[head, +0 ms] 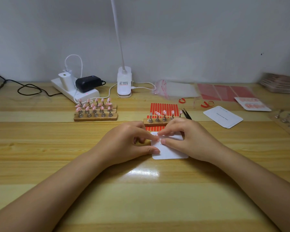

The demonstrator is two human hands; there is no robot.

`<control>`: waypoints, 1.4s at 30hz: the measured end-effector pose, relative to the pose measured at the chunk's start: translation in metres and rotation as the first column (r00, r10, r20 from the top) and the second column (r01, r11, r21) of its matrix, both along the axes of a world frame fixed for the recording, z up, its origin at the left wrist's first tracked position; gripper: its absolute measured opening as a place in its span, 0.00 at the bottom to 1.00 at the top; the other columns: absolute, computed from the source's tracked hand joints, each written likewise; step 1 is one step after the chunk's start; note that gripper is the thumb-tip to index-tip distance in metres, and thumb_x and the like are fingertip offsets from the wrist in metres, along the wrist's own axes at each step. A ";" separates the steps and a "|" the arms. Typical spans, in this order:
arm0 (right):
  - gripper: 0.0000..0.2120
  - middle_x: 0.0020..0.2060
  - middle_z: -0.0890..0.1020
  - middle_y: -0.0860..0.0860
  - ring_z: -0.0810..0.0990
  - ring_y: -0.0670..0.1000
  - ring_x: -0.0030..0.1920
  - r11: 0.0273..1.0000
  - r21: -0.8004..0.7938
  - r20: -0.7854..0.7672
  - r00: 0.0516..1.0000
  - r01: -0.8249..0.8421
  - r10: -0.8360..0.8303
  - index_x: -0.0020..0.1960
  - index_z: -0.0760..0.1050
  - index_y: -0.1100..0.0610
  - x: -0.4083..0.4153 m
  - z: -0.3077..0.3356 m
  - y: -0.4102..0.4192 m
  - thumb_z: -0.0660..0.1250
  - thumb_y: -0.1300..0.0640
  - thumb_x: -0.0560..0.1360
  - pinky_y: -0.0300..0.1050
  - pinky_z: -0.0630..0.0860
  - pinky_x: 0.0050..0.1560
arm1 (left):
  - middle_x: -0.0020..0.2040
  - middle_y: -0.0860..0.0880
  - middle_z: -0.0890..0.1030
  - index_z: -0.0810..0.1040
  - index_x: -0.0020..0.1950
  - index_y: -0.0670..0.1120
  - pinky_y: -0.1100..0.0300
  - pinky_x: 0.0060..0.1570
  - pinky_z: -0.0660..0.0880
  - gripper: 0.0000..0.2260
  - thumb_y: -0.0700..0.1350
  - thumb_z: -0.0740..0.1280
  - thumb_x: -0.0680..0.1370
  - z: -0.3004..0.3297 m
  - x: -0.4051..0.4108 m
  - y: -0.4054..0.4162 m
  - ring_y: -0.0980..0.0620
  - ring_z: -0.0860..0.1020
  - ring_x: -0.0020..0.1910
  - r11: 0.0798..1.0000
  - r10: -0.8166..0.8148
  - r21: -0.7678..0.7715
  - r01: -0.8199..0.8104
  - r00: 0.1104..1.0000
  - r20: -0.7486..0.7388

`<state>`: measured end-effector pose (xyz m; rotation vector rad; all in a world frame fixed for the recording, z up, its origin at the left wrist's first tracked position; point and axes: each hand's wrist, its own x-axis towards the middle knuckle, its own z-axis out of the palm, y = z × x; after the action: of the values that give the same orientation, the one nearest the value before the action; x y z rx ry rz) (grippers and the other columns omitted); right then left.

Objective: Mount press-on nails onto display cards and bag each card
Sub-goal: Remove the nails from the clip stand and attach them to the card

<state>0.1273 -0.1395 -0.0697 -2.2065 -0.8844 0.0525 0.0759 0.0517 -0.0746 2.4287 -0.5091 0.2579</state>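
**Both hands on the white card**

I see a white display card [170, 152] lying flat on the wooden surface [141, 198], right in front of me. My left hand [127, 141] rests on the card's left edge. Its thumb and first finger are stretched out and press down on the card. My right hand [186, 138] sits over the top of the card. Its fingers [164, 141] are curled and pinched together on something small at the top of the card. It is too small and too hidden for me to tell what it is.

Just behind the card is a sheet of red sticky strips [164, 108]. A small wooden block [156, 122] lies on that sheet, with pink nails [164, 112] standing on little metal pegs. Black tweezers [187, 113] lie just beside it on the right.

Farther left is a bigger group of wooden blocks [95, 117] with many pink nails on pegs. To the right lie spare white cards [223, 116]. Clear bags [176, 89] and red sheets [224, 92] lie near the wall. A white clip lamp [124, 84] and a white power strip [74, 91] stand at the back.
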 end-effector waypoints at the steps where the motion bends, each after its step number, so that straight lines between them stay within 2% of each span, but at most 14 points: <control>1: 0.07 0.40 0.76 0.41 0.74 0.38 0.44 1.000 0.004 0.024 1.000 0.001 -0.001 0.48 0.82 0.50 -0.001 -0.001 0.001 0.72 0.56 0.70 0.25 0.66 0.44 | 0.35 0.56 0.72 0.83 0.51 0.55 0.61 0.32 0.67 0.20 0.63 0.66 0.64 0.000 0.000 0.000 0.60 0.70 0.32 1.000 -0.001 -0.002 0.001 1.000 0.004; 6: 0.07 0.39 0.74 0.41 0.72 0.40 0.43 0.998 -0.057 0.161 0.987 0.021 -0.012 0.49 0.83 0.51 -0.002 -0.004 0.003 0.71 0.54 0.71 0.32 0.67 0.45 | 0.34 0.56 0.72 0.83 0.51 0.55 0.61 0.32 0.67 0.20 0.63 0.66 0.65 -0.001 0.001 0.001 0.59 0.70 0.32 1.000 -0.002 -0.002 0.002 1.000 0.021; 13: 0.05 0.37 0.71 0.41 0.70 0.45 0.45 0.994 -0.068 0.170 0.983 0.084 -0.071 0.44 0.83 0.47 -0.002 0.000 0.006 0.72 0.49 0.69 0.42 0.67 0.45 | 0.33 0.56 0.73 0.76 0.47 0.59 0.63 0.32 0.67 0.15 0.61 0.69 0.64 -0.003 0.003 0.001 0.59 0.69 0.31 0.999 -0.014 -0.044 0.014 1.000 -0.001; 15: 0.04 0.37 0.71 0.41 0.70 0.46 0.44 0.994 -0.067 0.156 0.985 0.081 -0.069 0.43 0.83 0.47 -0.001 0.001 0.007 0.72 0.49 0.69 0.42 0.66 0.44 | 0.32 0.55 0.75 0.73 0.47 0.55 0.67 0.31 0.66 0.17 0.60 0.71 0.62 -0.002 0.003 0.000 0.60 0.69 0.29 0.990 -0.013 -0.141 0.007 0.999 -0.044; 17: 0.03 0.36 0.71 0.42 0.70 0.46 0.44 0.995 -0.057 0.142 0.988 0.076 -0.067 0.42 0.83 0.47 -0.001 0.001 0.006 0.72 0.50 0.69 0.41 0.63 0.43 | 0.31 0.53 0.76 0.73 0.46 0.50 0.70 0.29 0.66 0.19 0.56 0.72 0.61 0.001 0.008 -0.001 0.61 0.69 0.27 0.950 0.010 -0.312 -0.029 0.998 -0.062; 19: 0.03 0.36 0.71 0.43 0.70 0.45 0.43 0.996 -0.047 0.122 0.990 0.073 -0.067 0.42 0.83 0.47 -0.001 0.001 0.006 0.72 0.50 0.69 0.40 0.62 0.42 | 0.32 0.54 0.75 0.73 0.44 0.50 0.70 0.28 0.67 0.17 0.55 0.72 0.62 0.005 0.016 -0.002 0.61 0.69 0.27 0.905 0.100 -0.413 -0.102 0.995 -0.026; 22: 0.03 0.37 0.72 0.43 0.70 0.44 0.43 0.996 -0.047 0.121 0.990 0.072 -0.066 0.42 0.83 0.47 0.000 0.001 0.006 0.72 0.50 0.69 0.40 0.62 0.42 | 0.40 0.55 0.73 0.74 0.49 0.49 0.73 0.34 0.67 0.16 0.51 0.74 0.66 0.009 0.031 -0.008 0.60 0.69 0.33 0.926 0.251 -0.301 -0.228 0.967 0.039; 25: 0.04 0.36 0.72 0.41 0.69 0.42 0.42 0.997 -0.031 0.129 0.989 0.071 -0.067 0.43 0.83 0.47 0.000 -0.001 0.006 0.72 0.49 0.69 0.39 0.63 0.41 | 0.46 0.53 0.73 0.76 0.57 0.46 0.77 0.37 0.67 0.17 0.48 0.73 0.70 0.008 0.045 -0.016 0.60 0.70 0.38 0.929 0.313 -0.190 -0.317 0.948 -0.051; 28: 0.04 0.35 0.72 0.40 0.69 0.41 0.41 0.998 -0.012 0.155 0.986 0.066 -0.063 0.44 0.84 0.47 0.000 -0.004 0.005 0.72 0.50 0.69 0.39 0.63 0.42 | 0.37 0.56 0.74 0.79 0.53 0.46 0.78 0.31 0.67 0.10 0.44 0.71 0.73 0.007 0.053 -0.022 0.62 0.72 0.35 0.915 0.272 -0.245 -0.319 0.940 -0.207; 31: 0.05 0.36 0.73 0.41 0.70 0.40 0.41 0.998 -0.006 0.163 0.985 0.057 -0.055 0.44 0.83 0.48 0.000 -0.006 0.004 0.72 0.50 0.69 0.38 0.62 0.42 | 0.27 0.56 0.71 0.82 0.47 0.44 0.71 0.30 0.65 0.04 0.42 0.70 0.74 0.005 0.055 -0.023 0.63 0.70 0.27 0.902 0.261 -0.284 -0.324 0.935 -0.239; 35: 0.06 0.38 0.75 0.42 0.72 0.42 0.43 0.998 0.003 0.123 0.991 0.059 -0.059 0.45 0.83 0.48 0.001 -0.007 0.004 0.72 0.49 0.69 0.37 0.66 0.43 | 0.30 0.53 0.73 0.82 0.45 0.48 0.61 0.39 0.68 0.02 0.45 0.71 0.73 0.003 0.054 -0.024 0.57 0.70 0.33 0.908 0.267 -0.264 -0.326 0.935 -0.235; 38: 0.07 0.39 0.76 0.41 0.73 0.40 0.43 0.998 0.021 0.089 0.994 0.066 -0.068 0.45 0.83 0.48 0.002 -0.006 0.003 0.73 0.49 0.68 0.30 0.66 0.42 | 0.31 0.54 0.75 0.80 0.41 0.51 0.56 0.44 0.72 0.02 0.46 0.71 0.73 0.002 0.054 -0.025 0.55 0.72 0.35 0.914 0.274 -0.247 -0.321 0.940 -0.205; 42: 0.08 0.39 0.76 0.41 0.72 0.37 0.41 0.998 0.021 0.081 0.995 0.061 -0.063 0.45 0.83 0.49 0.001 -0.005 0.003 0.72 0.48 0.68 0.27 0.66 0.41 | 0.34 0.51 0.77 0.78 0.38 0.48 0.50 0.48 0.73 0.05 0.47 0.72 0.72 -0.001 0.056 -0.026 0.51 0.73 0.37 0.913 0.291 -0.248 -0.324 0.943 -0.162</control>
<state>0.1282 -0.1365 -0.0747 -2.2304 -0.8567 -0.0761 0.1314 0.0257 -0.0757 2.2276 -0.0265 0.2893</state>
